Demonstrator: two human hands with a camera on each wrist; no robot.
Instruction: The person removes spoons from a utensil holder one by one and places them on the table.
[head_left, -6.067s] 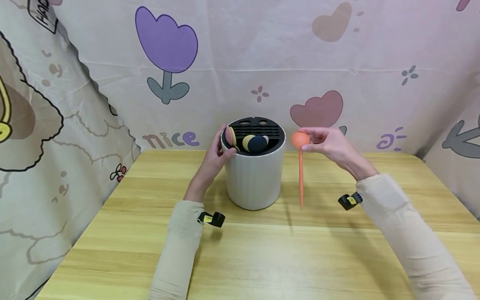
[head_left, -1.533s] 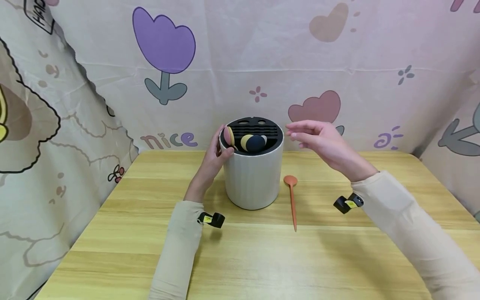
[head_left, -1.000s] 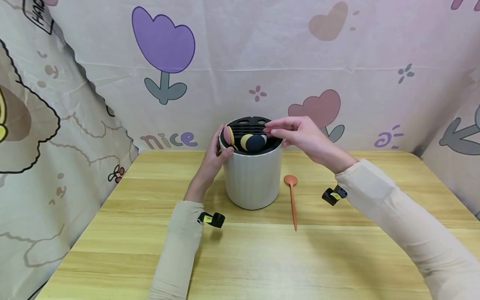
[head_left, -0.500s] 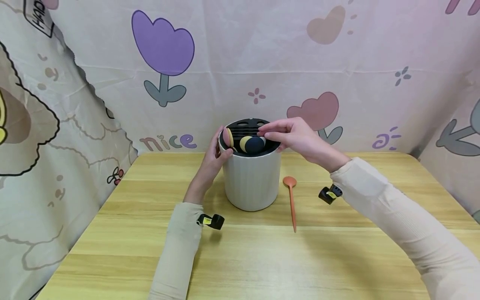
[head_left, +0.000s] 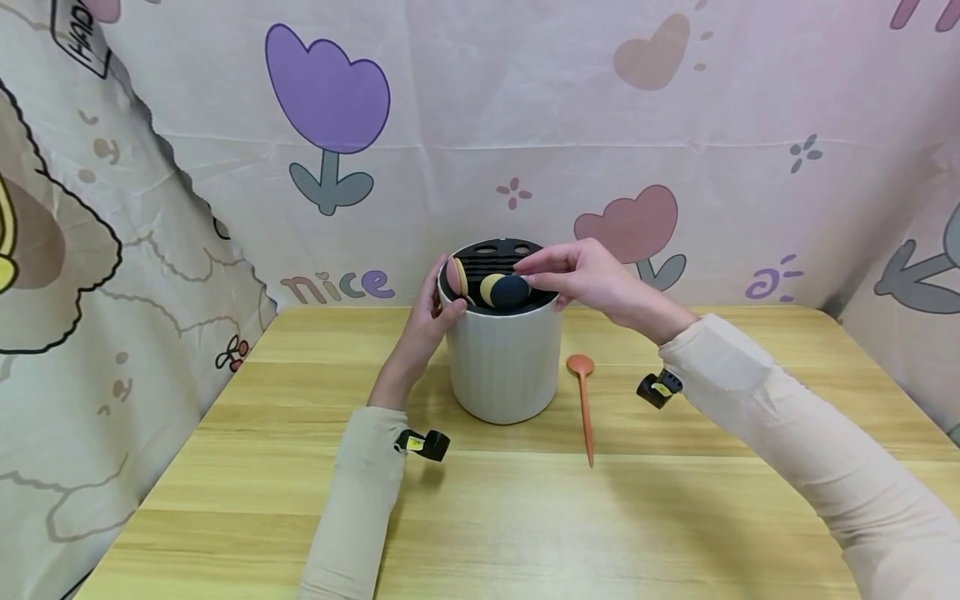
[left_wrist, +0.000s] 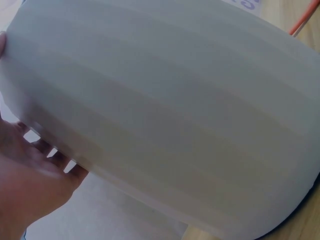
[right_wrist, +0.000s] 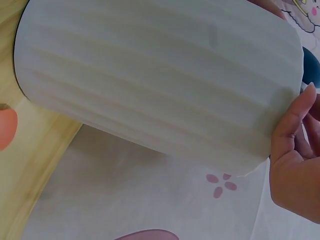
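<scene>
A white ribbed utensil holder (head_left: pixel 504 367) with a black slotted top stands upright on the table. My left hand (head_left: pixel 430 312) grips its left rim, thumb in front; in the left wrist view the holder (left_wrist: pixel 165 110) fills most of the picture. Round utensil heads show in the front opening: a navy one (head_left: pixel 512 292), a yellow one (head_left: pixel 489 288) and a pink one (head_left: pixel 453 277). My right hand (head_left: pixel 592 279) pinches a pale spoon just behind the navy head; the fingers mostly cover it. An orange spoon (head_left: pixel 582 392) lies to the right of the holder.
The wooden table (head_left: pixel 480 525) reaches back to a printed cloth backdrop (head_left: pixel 465 100). Another cloth (head_left: pixel 90 400) hangs along the left side. Two round holes and several slots lie at the rear of the holder's top.
The orange spoon has gone from my right hand to the table. My right hand has since moved left over the holder's opening, down to the pale spoon. The left hand keeps its grip.
</scene>
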